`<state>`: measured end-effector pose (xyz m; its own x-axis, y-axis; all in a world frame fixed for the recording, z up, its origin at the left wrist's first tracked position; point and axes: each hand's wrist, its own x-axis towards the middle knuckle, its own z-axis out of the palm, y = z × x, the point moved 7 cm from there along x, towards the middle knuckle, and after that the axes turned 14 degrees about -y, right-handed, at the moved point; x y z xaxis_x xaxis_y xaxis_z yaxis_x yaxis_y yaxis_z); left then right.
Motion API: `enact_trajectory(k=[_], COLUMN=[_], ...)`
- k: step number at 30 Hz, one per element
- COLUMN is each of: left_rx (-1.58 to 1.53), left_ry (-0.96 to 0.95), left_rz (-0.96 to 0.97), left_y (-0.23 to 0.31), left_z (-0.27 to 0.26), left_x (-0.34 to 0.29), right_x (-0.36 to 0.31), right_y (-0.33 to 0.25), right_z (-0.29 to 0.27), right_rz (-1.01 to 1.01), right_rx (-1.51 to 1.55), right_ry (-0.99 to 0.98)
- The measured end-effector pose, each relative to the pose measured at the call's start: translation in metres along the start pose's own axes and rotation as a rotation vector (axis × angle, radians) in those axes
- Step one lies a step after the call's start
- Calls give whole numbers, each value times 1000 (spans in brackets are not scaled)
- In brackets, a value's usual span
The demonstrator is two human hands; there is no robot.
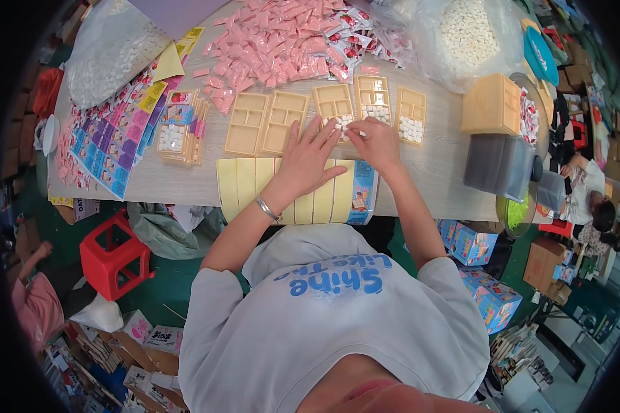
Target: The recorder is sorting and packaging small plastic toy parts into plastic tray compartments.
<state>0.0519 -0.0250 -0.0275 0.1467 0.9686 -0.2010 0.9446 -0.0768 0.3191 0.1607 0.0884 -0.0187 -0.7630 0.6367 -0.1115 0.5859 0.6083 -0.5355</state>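
Note:
Several beige plastic trays with compartments stand in a row on the table. My left hand (pixel 306 160) lies with fingers spread, its fingertips at the lower part of the middle tray (pixel 333 100). Small white pieces (pixel 339 124) sit in that tray's lower compartment, partly hidden by my fingers. My right hand (pixel 377 144) is closed in a pinch at the same compartment; what lies between its fingertips is hidden. To the right, one tray (pixel 373 84) and another tray (pixel 411 100) hold white pieces in their lower compartments. Two trays on the left, one (pixel 246 124) beside the other (pixel 277 131), hold nothing.
Pink packets (pixel 275 51) heap at the back, beside a bag of white pieces (pixel 468 31). Filled packs (pixel 176 138) and printed sheets (pixel 117 141) lie left. A beige tray stack (pixel 490 104) and grey container (pixel 497 162) stand right. A yellow-backed sheet (pixel 286 196) overhangs the front edge.

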Motion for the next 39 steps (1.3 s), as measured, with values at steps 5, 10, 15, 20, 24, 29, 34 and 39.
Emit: enact_trajectory(k=[5,10,15,20,24,29,34,39], left_rx=[-8,-43,-18,-40,2,-115,-134,-194], left_ry=[-13,-10,-6,-13,-50,-2,101,190], left_rz=[19,-37,-33,-20,0,-39,-111,-50], left_y=[2,-6,-5,1,1,-8,-29,-20], left_z=[-2,-15,-12,-3,0,-17,-11,-15], left_x=[-3,-10,-2,3,8,0,-11,-10], right_x=[3,2,4,-6,-4,1,1,-6], right_y=[0,-10,-6,4,1,-19,-21,-2], right_z=[0,-3,6,-15,-4,8,8,14], right_rz=[-69,-95,-81,42,-1,-55,-83,-24], right_rx=[47,15,-50,247,132,47,188,281], right_ry=[115,46,-29,75,-18,-83,-120,-155])
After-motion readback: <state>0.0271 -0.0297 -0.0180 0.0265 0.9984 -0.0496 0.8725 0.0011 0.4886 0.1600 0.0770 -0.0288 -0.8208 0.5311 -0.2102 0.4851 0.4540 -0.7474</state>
